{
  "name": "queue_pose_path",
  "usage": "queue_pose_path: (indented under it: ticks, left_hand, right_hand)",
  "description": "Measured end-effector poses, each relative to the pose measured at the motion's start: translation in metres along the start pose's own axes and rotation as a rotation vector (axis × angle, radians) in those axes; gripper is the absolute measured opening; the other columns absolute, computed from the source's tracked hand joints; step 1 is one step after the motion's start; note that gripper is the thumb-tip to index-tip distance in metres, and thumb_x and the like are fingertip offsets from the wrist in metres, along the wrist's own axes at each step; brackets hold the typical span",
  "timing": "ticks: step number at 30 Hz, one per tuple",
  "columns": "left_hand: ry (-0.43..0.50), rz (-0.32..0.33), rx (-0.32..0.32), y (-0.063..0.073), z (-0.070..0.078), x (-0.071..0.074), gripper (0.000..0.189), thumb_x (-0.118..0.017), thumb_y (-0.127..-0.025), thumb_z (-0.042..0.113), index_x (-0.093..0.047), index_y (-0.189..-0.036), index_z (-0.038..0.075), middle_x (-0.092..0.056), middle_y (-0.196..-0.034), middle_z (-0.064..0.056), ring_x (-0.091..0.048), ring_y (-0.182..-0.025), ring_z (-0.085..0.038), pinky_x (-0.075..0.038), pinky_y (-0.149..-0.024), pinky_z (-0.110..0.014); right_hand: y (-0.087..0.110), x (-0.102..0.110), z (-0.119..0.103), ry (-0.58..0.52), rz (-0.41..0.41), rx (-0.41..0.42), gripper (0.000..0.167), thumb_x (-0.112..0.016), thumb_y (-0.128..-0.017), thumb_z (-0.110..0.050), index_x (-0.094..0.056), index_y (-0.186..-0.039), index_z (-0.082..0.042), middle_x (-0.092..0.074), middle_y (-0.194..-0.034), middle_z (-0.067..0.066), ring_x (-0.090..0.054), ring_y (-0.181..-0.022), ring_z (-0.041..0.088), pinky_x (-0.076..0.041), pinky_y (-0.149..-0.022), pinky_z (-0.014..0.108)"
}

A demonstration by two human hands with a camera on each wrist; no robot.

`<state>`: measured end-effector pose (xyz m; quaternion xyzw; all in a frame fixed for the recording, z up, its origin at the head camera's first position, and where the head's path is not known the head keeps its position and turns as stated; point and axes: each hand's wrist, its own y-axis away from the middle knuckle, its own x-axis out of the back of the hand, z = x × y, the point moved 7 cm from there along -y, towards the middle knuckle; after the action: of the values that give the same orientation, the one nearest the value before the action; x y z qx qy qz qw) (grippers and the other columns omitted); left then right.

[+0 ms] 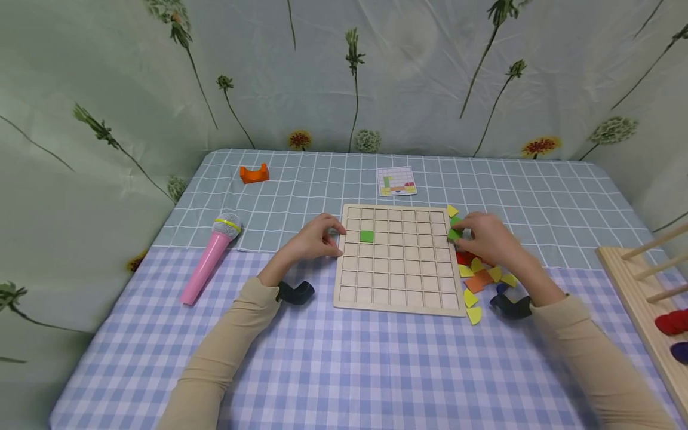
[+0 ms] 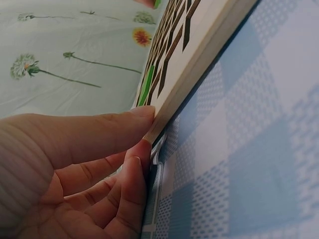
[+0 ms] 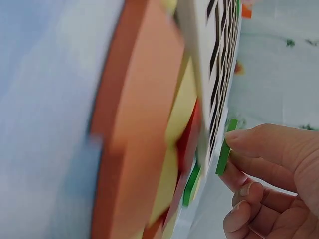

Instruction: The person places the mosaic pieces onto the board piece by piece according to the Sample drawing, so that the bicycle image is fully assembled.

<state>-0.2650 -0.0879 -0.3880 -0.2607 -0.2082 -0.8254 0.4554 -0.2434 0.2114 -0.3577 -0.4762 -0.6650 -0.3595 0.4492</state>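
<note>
A wooden grid board (image 1: 398, 286) lies flat, with one green square tile (image 1: 366, 236) in an upper-left cell. My left hand (image 1: 316, 236) rests at the board's left edge, thumb and fingertips spread along the rim; the left wrist view shows the thumb touching it. Beside the opposite edge, my right hand (image 1: 489, 236) pinches a green square tile (image 3: 227, 149) between thumb and fingers, with the other fingers curled below. Another green piece (image 3: 191, 186) lies under it, near yellow pieces (image 1: 471, 300), orange squares (image 1: 475, 284) and red pieces (image 1: 463, 258).
A pattern card (image 1: 396, 181) lies beyond the board. Toward the left are a pink toy microphone (image 1: 204, 269) and an orange holder (image 1: 254, 174). A wooden rack (image 1: 629, 292) with pegs stands at the right edge of the checked cloth (image 1: 322, 370).
</note>
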Motion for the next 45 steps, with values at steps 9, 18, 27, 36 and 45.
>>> queue_pose_path:
  ticks: [9, 18, 27, 36, 45]
  left_hand:
    - [0.009, -0.002, 0.009, 0.000, -0.002, 0.000, 0.037, -0.073, -0.075, 0.001, -0.059, -0.109, -0.003, -0.045, -0.128, -0.018, -0.057, -0.070, -0.011, -0.046, -0.062, -0.018]
    - [0.012, -0.001, 0.007, 0.000, -0.003, 0.000, 0.038, -0.073, -0.076, 0.001, -0.058, -0.110, -0.004, -0.044, -0.130, -0.019, -0.058, -0.071, -0.011, -0.047, -0.063, -0.018]
    - [0.008, 0.003, 0.009, 0.000, -0.002, 0.001, 0.038, -0.073, -0.076, 0.001, -0.058, -0.110, -0.003, -0.044, -0.130, -0.019, -0.059, -0.073, -0.013, -0.047, -0.063, -0.018]
    - [0.001, 0.007, -0.002, -0.001, -0.001, 0.002, 0.038, -0.073, -0.075, 0.001, -0.058, -0.110, -0.004, -0.045, -0.128, -0.019, -0.059, -0.073, -0.012, -0.047, -0.063, -0.018]
    - [-0.009, -0.006, 0.017, -0.001, -0.001, 0.000, 0.039, -0.074, -0.076, 0.002, -0.058, -0.112, -0.001, -0.044, -0.131, -0.017, -0.059, -0.073, -0.012, -0.047, -0.062, -0.018]
  right_hand:
    - [-0.003, -0.009, -0.036, -0.012, 0.020, 0.105, 0.031, -0.066, -0.081, -0.011, -0.067, -0.110, 0.001, -0.067, -0.105, 0.018, -0.056, -0.082, 0.023, -0.049, -0.069, 0.035]
    - [-0.013, -0.020, -0.073, 0.010, 0.022, 0.223, 0.030, -0.067, -0.080, -0.012, -0.070, -0.107, -0.001, -0.068, -0.101, 0.014, -0.061, -0.087, 0.023, -0.051, -0.070, 0.034]
    - [-0.024, -0.027, -0.110, -0.001, -0.011, 0.271, 0.028, -0.068, -0.081, -0.012, -0.070, -0.108, -0.003, -0.068, -0.102, 0.011, -0.062, -0.091, 0.022, -0.053, -0.076, 0.036]
    - [-0.033, -0.037, -0.134, -0.021, -0.046, 0.298, 0.027, -0.068, -0.081, -0.012, -0.071, -0.107, -0.005, -0.067, -0.098, 0.008, -0.060, -0.088, 0.020, -0.052, -0.077, 0.034]
    - [-0.038, -0.046, -0.146, 0.001, -0.048, 0.366, 0.021, -0.066, -0.079, -0.008, -0.073, -0.100, -0.007, -0.065, -0.092, 0.006, -0.057, -0.079, 0.015, -0.050, -0.069, 0.029]
